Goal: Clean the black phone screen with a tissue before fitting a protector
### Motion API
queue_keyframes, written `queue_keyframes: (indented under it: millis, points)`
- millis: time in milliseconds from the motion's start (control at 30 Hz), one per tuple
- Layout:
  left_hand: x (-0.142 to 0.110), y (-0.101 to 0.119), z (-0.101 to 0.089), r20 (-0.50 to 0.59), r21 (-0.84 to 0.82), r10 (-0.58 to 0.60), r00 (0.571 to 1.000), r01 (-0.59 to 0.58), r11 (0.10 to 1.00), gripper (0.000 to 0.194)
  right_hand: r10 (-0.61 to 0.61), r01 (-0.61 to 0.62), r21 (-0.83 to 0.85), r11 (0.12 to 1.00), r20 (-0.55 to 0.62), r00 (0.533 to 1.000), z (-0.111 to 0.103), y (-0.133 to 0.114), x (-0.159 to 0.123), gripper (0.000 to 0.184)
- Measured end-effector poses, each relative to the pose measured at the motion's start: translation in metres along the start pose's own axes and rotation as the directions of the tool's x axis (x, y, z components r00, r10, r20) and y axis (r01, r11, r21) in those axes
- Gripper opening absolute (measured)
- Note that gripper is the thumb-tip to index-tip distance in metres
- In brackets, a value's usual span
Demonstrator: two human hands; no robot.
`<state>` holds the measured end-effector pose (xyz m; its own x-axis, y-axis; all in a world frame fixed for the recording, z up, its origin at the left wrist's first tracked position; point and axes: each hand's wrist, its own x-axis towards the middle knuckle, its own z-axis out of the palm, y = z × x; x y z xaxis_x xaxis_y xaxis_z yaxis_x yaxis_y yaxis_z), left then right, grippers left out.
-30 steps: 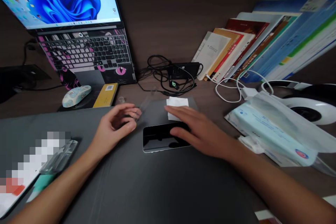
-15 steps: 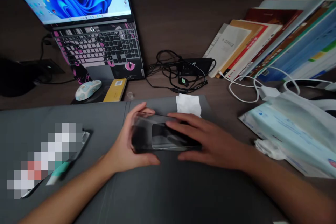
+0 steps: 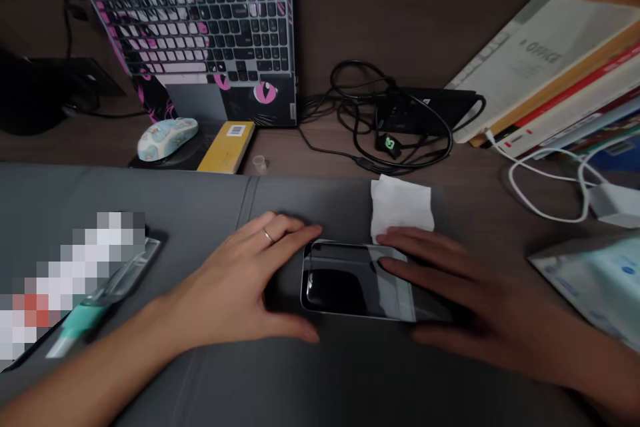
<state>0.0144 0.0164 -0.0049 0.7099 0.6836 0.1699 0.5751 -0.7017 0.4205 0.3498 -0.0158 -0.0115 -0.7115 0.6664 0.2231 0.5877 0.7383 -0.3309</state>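
Observation:
A dark-screened phone [image 3: 357,283] lies flat on the grey desk mat, screen up, between my two hands. My left hand [image 3: 255,280], with a ring on one finger, is at its left end. The thumb and fingers are apart around the corners and hold nothing. Over the right end reaches my right hand [image 3: 465,300], somewhat blurred, with fingers spread and the thumb near the lower edge. Faint pale outlines show on the screen; I cannot tell clear film from reflection there. A folded white tissue [image 3: 403,205] lies just beyond the phone, partly behind my right fingers.
Behind the mat [image 3: 220,373] stand a laptop [image 3: 240,33], a mouse [image 3: 167,139] and a yellow box [image 3: 227,148]. Black cables [image 3: 360,140], leaning books [image 3: 545,47], a white charger [image 3: 615,205] and a tissue pack [image 3: 595,280] are right. A clear-and-green tool [image 3: 87,317] lies left.
My left hand carried a clear film over to the phone and now rests open at its left end. My right hand stays over the right end. The view has tilted down and closer.

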Motion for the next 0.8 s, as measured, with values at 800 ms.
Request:
queue_keyframes:
  millis: [800]
  points:
    - [0.004, 0.001, 0.003, 0.012, 0.020, 0.015, 1.000, -0.015, 1.000, 0.069, -0.026, 0.029, -0.129, 0.991, 0.024, 0.999, 0.007, 0.008, -0.011, 0.074]
